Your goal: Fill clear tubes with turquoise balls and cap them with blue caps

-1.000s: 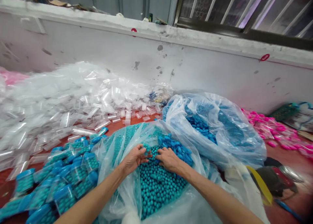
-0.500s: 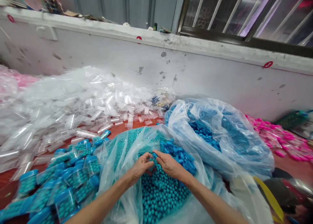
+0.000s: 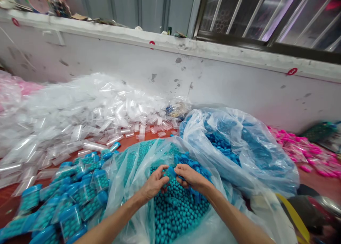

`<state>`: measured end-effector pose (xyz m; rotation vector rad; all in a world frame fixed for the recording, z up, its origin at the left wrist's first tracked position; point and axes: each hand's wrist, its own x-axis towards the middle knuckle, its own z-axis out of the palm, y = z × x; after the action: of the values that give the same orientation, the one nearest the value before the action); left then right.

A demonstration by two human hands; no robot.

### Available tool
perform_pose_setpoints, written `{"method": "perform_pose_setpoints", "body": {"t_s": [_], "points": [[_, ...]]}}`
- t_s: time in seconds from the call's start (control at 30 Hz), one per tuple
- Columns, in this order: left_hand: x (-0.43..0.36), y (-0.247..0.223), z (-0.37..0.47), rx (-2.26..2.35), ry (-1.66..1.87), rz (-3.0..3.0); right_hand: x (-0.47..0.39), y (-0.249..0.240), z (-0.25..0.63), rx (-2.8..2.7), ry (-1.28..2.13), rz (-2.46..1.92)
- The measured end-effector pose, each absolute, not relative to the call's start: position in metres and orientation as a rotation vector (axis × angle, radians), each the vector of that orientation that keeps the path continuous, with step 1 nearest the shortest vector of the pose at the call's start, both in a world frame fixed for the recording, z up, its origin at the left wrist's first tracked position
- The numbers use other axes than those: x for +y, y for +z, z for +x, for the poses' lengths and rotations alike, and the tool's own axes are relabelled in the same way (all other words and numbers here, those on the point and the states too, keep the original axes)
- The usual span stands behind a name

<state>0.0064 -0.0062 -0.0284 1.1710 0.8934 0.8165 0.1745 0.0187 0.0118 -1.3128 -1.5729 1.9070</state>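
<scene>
Over an open clear bag (image 3: pixel 130 197) of teal beads (image 3: pixel 176 212), my two hands face each other. My right hand (image 3: pixel 189 176) pinches a blue cap (image 3: pixel 172 171), tilted toward the left. My left hand (image 3: pixel 157 181) is curled close beside it, its fingers around something I cannot make out, partly hidden by the fingers. Loose blue caps (image 3: pixel 195 165) lie on the beads behind my right hand. Filled containers with blue caps (image 3: pixel 70 219) are heaped left of the bag.
Empty clear containers (image 3: pixel 87 105) form a large pile at the back left. Another bag (image 3: pixel 266 162) with blue caps stands at the right. Pink pieces (image 3: pixel 309 151) lie farther right on the red table (image 3: pixel 317 181). A wall runs behind.
My right hand has moved slightly right and its fingers have curled in around a blue cap. My left hand has shifted slightly and its fingers look a little more spread.
</scene>
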Motion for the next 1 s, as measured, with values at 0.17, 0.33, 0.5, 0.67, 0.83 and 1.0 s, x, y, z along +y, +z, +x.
{"method": "perform_pose_setpoints", "body": {"t_s": [0.17,0.33,0.5,0.67,0.83,1.0], "points": [[-0.009,-0.026,0.006,0.874,0.806,1.174,0.013,0.010,0.171,-1.381,1.900,-1.237],[-0.011,-0.024,0.006,0.884,0.812,1.142,0.007,0.005,0.165,-1.277,1.846,-1.247],[-0.014,-0.021,0.007,0.899,0.812,1.102,0.000,0.004,0.160,-1.176,1.774,-1.282],[-0.015,-0.014,0.008,0.914,0.815,1.107,-0.004,0.007,0.159,-1.114,1.800,-1.270],[-0.018,-0.011,0.007,0.916,0.808,1.123,-0.003,0.009,0.165,-1.214,1.873,-1.292],[-0.022,-0.013,0.015,0.993,0.870,1.157,-0.004,0.006,0.164,-1.342,1.838,-1.288]]}}
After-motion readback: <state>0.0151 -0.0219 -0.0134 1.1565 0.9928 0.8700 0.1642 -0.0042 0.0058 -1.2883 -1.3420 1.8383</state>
